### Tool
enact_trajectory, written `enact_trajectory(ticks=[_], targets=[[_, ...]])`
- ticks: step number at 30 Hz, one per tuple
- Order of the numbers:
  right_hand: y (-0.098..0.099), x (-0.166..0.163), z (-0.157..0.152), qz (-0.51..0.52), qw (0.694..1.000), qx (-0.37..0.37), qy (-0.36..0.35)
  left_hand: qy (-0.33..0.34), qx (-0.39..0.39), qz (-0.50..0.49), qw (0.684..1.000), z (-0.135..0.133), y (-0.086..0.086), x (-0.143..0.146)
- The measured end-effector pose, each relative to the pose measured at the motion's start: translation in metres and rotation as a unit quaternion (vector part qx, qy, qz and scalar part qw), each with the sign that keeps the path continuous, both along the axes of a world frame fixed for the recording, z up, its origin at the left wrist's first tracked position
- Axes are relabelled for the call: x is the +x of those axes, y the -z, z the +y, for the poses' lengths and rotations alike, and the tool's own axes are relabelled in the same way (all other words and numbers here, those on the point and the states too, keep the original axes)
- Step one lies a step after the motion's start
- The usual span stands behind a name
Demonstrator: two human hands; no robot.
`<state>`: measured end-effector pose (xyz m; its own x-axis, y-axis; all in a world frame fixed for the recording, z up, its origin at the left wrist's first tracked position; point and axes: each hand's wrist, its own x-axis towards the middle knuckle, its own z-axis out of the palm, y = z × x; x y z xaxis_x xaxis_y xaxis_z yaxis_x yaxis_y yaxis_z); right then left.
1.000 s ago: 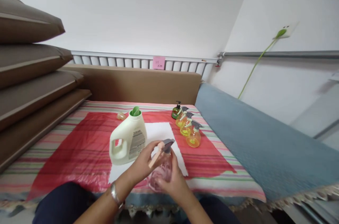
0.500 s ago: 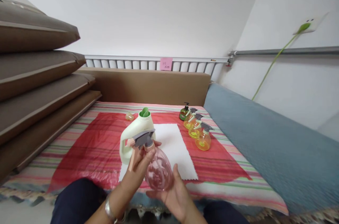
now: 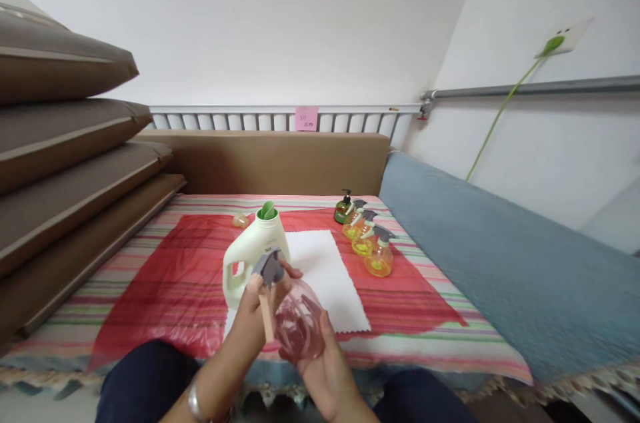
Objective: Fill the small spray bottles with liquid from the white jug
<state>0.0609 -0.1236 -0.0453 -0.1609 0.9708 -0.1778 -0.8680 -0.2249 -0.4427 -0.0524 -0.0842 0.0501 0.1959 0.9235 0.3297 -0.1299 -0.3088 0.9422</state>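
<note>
A clear pink spray bottle (image 3: 299, 323) with a grey nozzle and a peach trigger is held tilted between both hands, just in front of me. My left hand (image 3: 260, 306) wraps its fingers round the bottle's grey spray head (image 3: 269, 266). My right hand (image 3: 325, 360) cups the round body from below, thumb up its side. Behind the hands a cream detergent jug (image 3: 253, 251) with a green open spout stands on a white cloth (image 3: 325, 276).
Three yellow spray bottles (image 3: 373, 250) and a dark green pump bottle (image 3: 343, 208) line up on the red plastic sheet (image 3: 165, 270) to the right. A small cap (image 3: 241, 220) lies behind the jug. Brown cushions (image 3: 65, 163) are stacked at left, a blue mat (image 3: 500, 256) at right.
Both hands have lifted the pink bottle off the cloth and tipped it. The spray head has turned, its trigger now pointing down toward me. The camera has shifted slightly.
</note>
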Motion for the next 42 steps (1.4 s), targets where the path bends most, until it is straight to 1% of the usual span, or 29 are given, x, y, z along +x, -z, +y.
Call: enact_trajectory(ticks=[1, 3, 6, 7, 8, 11, 12, 16, 17, 19, 21, 22, 24, 26, 27, 29, 31, 32, 34, 36, 37, 39, 42], targets=[[-0.001, 0.000, 0.000, -0.008, 1.000, 0.002, 0.023, -0.018, -0.003, -0.009, 1.000, -0.001, 0.002, 0.001], [-0.003, 0.000, 0.001, -0.010, 0.999, 0.002, 0.034, -0.018, -0.014, -0.028, 0.999, -0.002, 0.005, 0.000], [-0.005, 0.001, 0.000, -0.004, 1.000, -0.003, 0.017, 0.055, -0.047, -0.056, 0.996, 0.004, 0.012, -0.006], [-0.005, 0.001, 0.000, -0.007, 1.000, -0.001, 0.017, 0.068, -0.057, -0.066, 0.994, 0.007, 0.014, -0.007], [-0.005, 0.001, -0.001, -0.011, 1.000, 0.001, 0.019, 0.065, -0.064, -0.076, 0.993, 0.009, 0.015, -0.008], [-0.003, 0.001, -0.001, -0.027, 0.999, -0.002, 0.024, 0.011, -0.068, -0.107, 0.992, 0.013, 0.017, -0.008], [-0.002, 0.001, -0.002, -0.029, 0.999, -0.004, 0.025, 0.010, -0.067, -0.114, 0.991, 0.013, 0.017, -0.007], [-0.002, 0.002, -0.002, -0.030, 0.999, -0.011, 0.025, 0.096, -0.094, -0.100, 0.986, 0.010, 0.016, -0.007], [-0.003, 0.002, -0.002, -0.030, 0.999, -0.013, 0.027, 0.099, -0.102, -0.095, 0.985, 0.011, 0.017, -0.007], [-0.003, 0.002, -0.002, -0.028, 0.999, -0.022, 0.031, 0.062, -0.101, -0.093, 0.989, 0.013, 0.019, -0.008], [-0.002, 0.001, -0.001, -0.023, 0.999, -0.030, 0.030, 0.016, -0.077, -0.095, 0.992, 0.016, 0.022, -0.007], [-0.002, 0.000, -0.001, -0.020, 0.999, -0.034, 0.026, 0.010, -0.065, -0.096, 0.993, 0.017, 0.023, -0.007], [0.000, 0.000, 0.000, -0.013, 0.999, -0.042, 0.018, 0.033, -0.066, -0.089, 0.993, 0.017, 0.024, -0.007], [0.001, -0.001, 0.000, -0.005, 0.999, -0.050, 0.014, 0.062, -0.088, -0.077, 0.991, 0.016, 0.024, -0.008], [0.002, -0.001, 0.000, 0.000, 0.999, -0.053, 0.012, 0.062, -0.094, -0.074, 0.991, 0.015, 0.024, -0.009], [0.004, -0.001, 0.001, 0.006, 0.998, -0.060, 0.012, 0.038, -0.087, -0.080, 0.992, 0.015, 0.025, -0.010], [0.004, -0.002, 0.001, 0.008, 0.998, -0.069, 0.012, 0.010, -0.063, -0.089, 0.994, 0.015, 0.025, -0.011], [0.004, -0.002, 0.002, 0.009, 0.997, -0.072, 0.010, 0.008, -0.053, -0.090, 0.994, 0.016, 0.026, -0.011], [0.004, -0.002, 0.002, 0.015, 0.998, -0.068, 0.003, 0.041, -0.049, -0.086, 0.994, 0.017, 0.026, -0.012], [0.003, -0.001, 0.001, 0.020, 0.998, -0.061, -0.003, 0.081, -0.070, -0.076, 0.991, 0.016, 0.026, -0.013], [0.004, 0.000, 0.001, 0.020, 0.998, -0.059, -0.004, 0.086, -0.085, -0.066, 0.990, 0.016, 0.026, -0.013], [0.004, 0.000, 0.000, 0.015, 0.998, -0.060, -0.002, 0.056, -0.103, -0.047, 0.992, 0.015, 0.025, -0.014], [0.006, -0.001, 0.000, 0.008, 0.998, -0.056, -0.003, -0.012, -0.088, -0.053, 0.995, 0.014, 0.023, -0.012]])
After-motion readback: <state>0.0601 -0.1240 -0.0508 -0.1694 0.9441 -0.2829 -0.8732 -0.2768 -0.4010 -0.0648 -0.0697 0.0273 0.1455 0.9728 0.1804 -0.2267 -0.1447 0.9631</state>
